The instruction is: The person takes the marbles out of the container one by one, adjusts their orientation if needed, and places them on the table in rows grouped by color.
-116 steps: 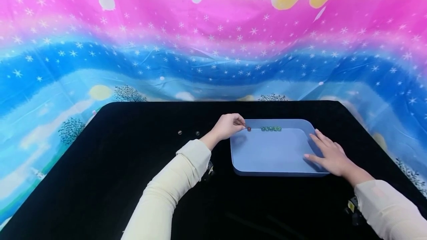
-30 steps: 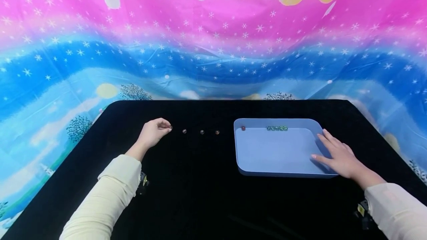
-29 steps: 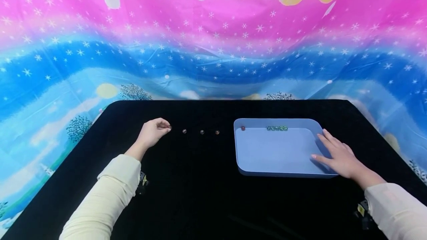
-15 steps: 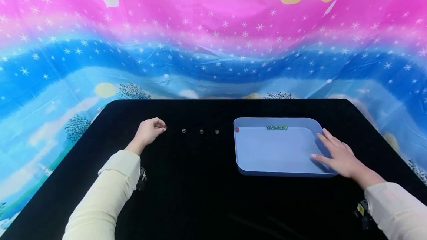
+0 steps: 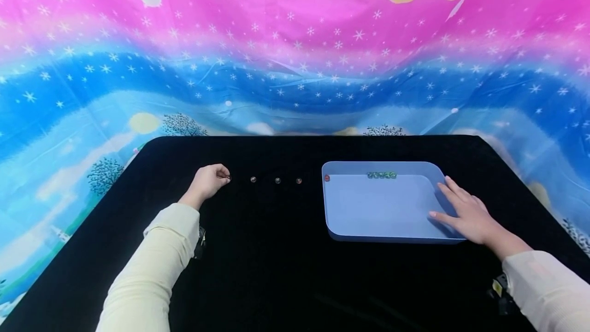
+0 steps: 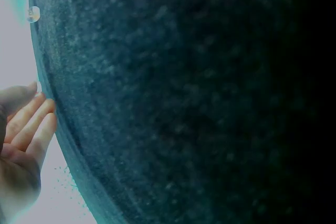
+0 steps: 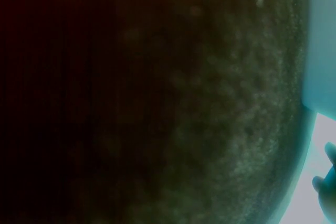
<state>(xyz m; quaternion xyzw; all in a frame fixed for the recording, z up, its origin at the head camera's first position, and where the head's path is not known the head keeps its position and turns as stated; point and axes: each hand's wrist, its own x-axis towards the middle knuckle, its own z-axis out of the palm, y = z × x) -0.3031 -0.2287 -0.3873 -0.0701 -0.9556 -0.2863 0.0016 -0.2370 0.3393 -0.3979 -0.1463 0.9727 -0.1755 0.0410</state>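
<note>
In the head view my left hand (image 5: 209,183) pinches a small round marble (image 5: 228,179) between thumb and fingertips, low over the black table. To its right, three small glassy marbles (image 5: 277,181) lie spaced out in a row. My right hand (image 5: 465,214) rests on the right wall of a shallow blue-grey tray (image 5: 382,237), fingers spread. Inside, a reddish marble (image 5: 327,178) sits against the left wall, and several green marbles (image 5: 381,175) line up along the back wall. The left wrist view shows my thumb and fingers (image 6: 39,129) at the edge, near one clear marble (image 6: 33,14).
Black cloth covers the table (image 5: 258,281). A pink and blue printed curtain (image 5: 286,65) hangs behind its far edge. Dark devices are strapped at both wrists. The right wrist view is mostly dark, with part of the tray (image 7: 323,51) at its right side.
My left hand has moved from the tray's left rim to the row's left end and now pinches a marble there. The reddish marble has rolled left to the tray wall. My right hand stays put.
</note>
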